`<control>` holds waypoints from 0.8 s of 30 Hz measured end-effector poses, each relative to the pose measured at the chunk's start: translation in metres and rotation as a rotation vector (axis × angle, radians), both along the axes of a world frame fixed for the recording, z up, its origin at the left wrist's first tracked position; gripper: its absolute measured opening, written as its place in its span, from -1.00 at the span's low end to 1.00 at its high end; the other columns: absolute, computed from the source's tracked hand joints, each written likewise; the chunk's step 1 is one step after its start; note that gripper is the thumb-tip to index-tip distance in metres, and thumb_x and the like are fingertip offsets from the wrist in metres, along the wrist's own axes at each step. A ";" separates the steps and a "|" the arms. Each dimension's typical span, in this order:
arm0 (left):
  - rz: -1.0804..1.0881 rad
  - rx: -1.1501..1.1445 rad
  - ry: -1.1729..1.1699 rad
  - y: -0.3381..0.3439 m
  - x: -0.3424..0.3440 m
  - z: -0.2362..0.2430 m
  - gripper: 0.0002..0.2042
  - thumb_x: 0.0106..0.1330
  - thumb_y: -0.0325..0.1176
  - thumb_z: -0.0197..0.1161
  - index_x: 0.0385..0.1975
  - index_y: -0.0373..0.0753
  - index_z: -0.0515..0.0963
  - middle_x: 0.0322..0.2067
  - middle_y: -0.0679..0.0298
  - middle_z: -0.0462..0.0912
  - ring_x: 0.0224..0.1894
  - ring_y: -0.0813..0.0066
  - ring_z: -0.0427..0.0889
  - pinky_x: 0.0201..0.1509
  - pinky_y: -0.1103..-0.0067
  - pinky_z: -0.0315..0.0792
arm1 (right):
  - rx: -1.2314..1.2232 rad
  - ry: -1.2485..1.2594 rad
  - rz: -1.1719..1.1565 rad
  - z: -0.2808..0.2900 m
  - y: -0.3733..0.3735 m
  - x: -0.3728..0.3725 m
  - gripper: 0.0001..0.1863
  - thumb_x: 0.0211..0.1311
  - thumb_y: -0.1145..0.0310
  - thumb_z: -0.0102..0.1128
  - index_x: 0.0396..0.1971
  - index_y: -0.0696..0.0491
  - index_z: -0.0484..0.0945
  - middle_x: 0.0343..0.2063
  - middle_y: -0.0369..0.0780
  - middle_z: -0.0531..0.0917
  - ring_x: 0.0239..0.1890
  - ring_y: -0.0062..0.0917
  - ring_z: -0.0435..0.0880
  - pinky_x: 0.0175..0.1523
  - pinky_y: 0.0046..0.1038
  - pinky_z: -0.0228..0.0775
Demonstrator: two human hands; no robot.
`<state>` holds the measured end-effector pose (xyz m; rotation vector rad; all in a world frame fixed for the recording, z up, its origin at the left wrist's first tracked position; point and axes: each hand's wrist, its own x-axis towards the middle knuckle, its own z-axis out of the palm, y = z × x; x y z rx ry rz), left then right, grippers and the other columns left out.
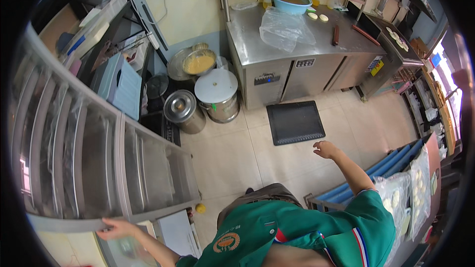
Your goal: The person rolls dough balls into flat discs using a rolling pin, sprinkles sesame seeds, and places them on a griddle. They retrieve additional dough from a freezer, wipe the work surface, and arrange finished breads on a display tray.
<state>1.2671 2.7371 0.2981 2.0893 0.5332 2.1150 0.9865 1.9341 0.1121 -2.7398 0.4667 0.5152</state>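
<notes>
While the left hand (pixel 120 229) meets the cabinet door (pixel 69 224), its grip unclear, the right hand (pixel 326 150) hangs empty, fingers half-curled.

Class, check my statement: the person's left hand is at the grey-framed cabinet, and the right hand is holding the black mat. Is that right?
Not quite: the right hand is not holding the black mat; the head view shows it in the air with nothing visible in it. The left hand is at the grey-framed cabinet, as stated.
</notes>
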 end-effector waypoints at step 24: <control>-0.206 -0.132 0.443 -0.554 0.094 0.027 -0.40 0.22 -0.21 0.47 0.13 -0.43 0.37 0.02 -0.05 0.48 0.07 0.02 0.46 0.16 0.26 0.37 | -0.360 -0.351 -0.347 -0.069 -0.521 0.509 -0.51 0.34 0.30 0.02 0.18 0.28 0.41 0.15 0.08 0.53 0.22 -0.06 0.49 0.34 -0.19 0.30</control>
